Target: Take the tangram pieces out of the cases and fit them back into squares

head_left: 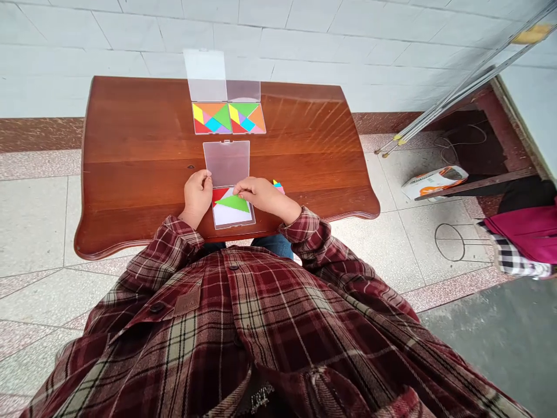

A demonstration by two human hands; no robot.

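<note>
A clear plastic tangram case [225, 164] lies opened near the table's front edge, its lid folded back away from me. Inside its white tray [226, 218] a red piece [218, 194] sits in the upper left corner. My right hand [263, 196] pinches a large green triangle [234, 202] over the tray, tilted across it. My left hand [199, 194] is closed at the left edge of the case, fingertips at the lid near the hinge. Partly hidden behind my right hand are a few small coloured pieces [277, 186] on the table.
Further back on the brown wooden table [139, 139] stand two filled tangram cases, a left one [212, 118] and a right one [247, 118], lids raised. Crutches [452, 96] lean at the right wall. A white and orange bag [435, 182] and another person's clothing [522, 232] are at right.
</note>
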